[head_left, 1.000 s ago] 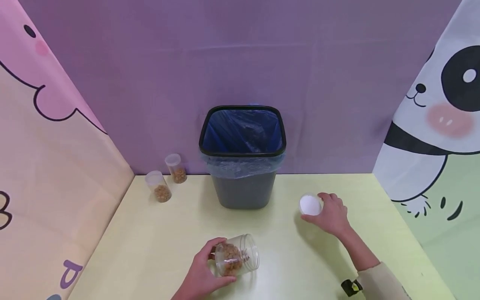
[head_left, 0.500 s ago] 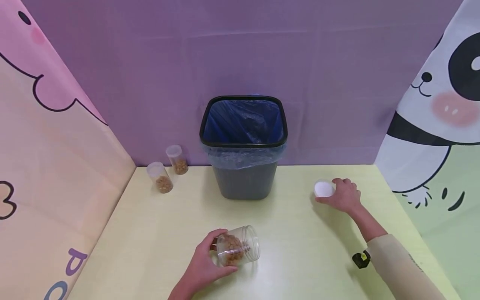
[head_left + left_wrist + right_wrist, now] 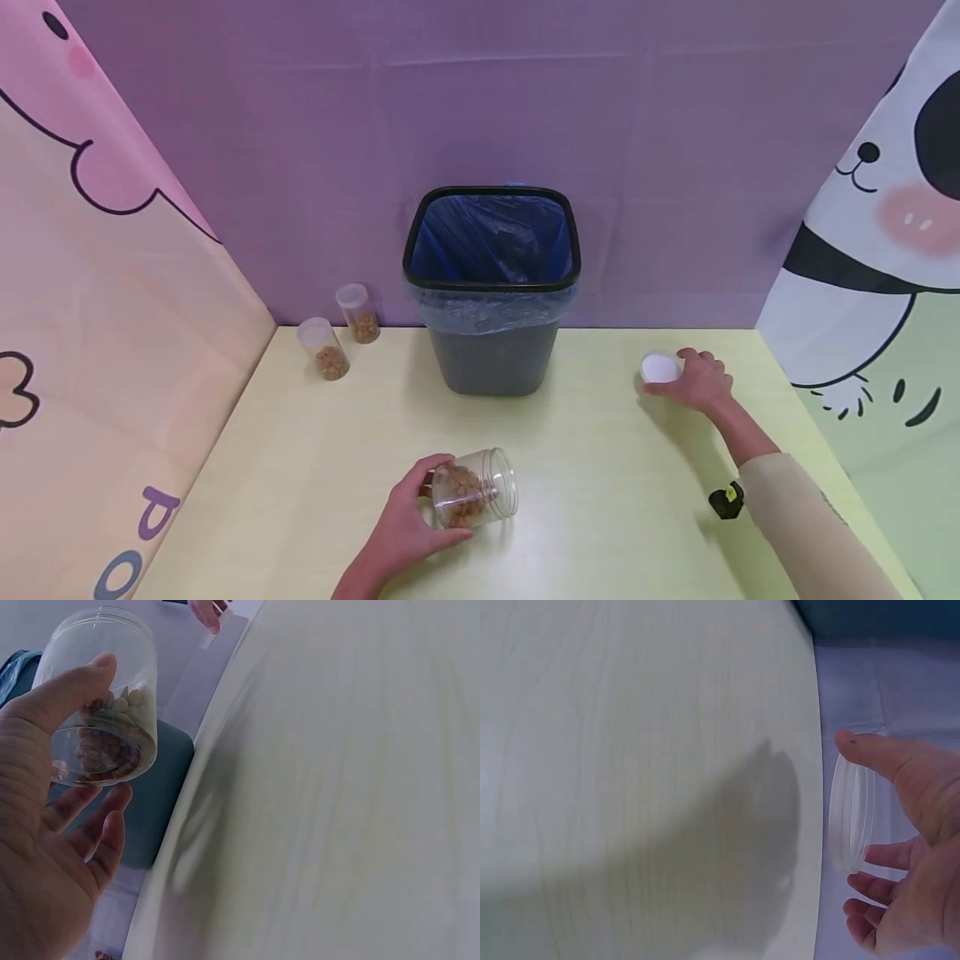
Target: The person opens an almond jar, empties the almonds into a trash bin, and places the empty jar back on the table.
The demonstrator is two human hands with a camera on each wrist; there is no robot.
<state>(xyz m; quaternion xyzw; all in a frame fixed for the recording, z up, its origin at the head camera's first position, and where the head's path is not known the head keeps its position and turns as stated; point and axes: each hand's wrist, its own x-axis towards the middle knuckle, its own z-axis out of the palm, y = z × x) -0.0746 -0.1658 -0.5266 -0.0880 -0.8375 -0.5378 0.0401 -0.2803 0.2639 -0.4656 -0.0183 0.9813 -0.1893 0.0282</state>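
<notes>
In the head view, my left hand [image 3: 405, 527] grips a clear plastic jar [image 3: 487, 467] by its base end. The jar is uncapped and tipped toward its side, its mouth facing right. Brown nugget-like pieces [image 3: 105, 750] lie in its lower part, as the left wrist view also shows. Toward the back right, my right hand [image 3: 701, 381] pinches a round white lid [image 3: 660, 367] by its rim between thumb and fingers. In the right wrist view the lid [image 3: 849, 814] appears edge-on; whether it touches the table I cannot tell.
A grey bin [image 3: 491, 362] with a black rim and blue liner stands at the back middle of the pale table [image 3: 570, 500]. Two small lidded tubs, a nearer one [image 3: 322, 350] and a farther one [image 3: 358, 315], hold brown pieces at the back left. Printed cloth surrounds the table.
My right hand has carried the lid rightward and away from me, toward the back right. My left hand keeps its hold on the tipped jar. The head view has shifted slightly.
</notes>
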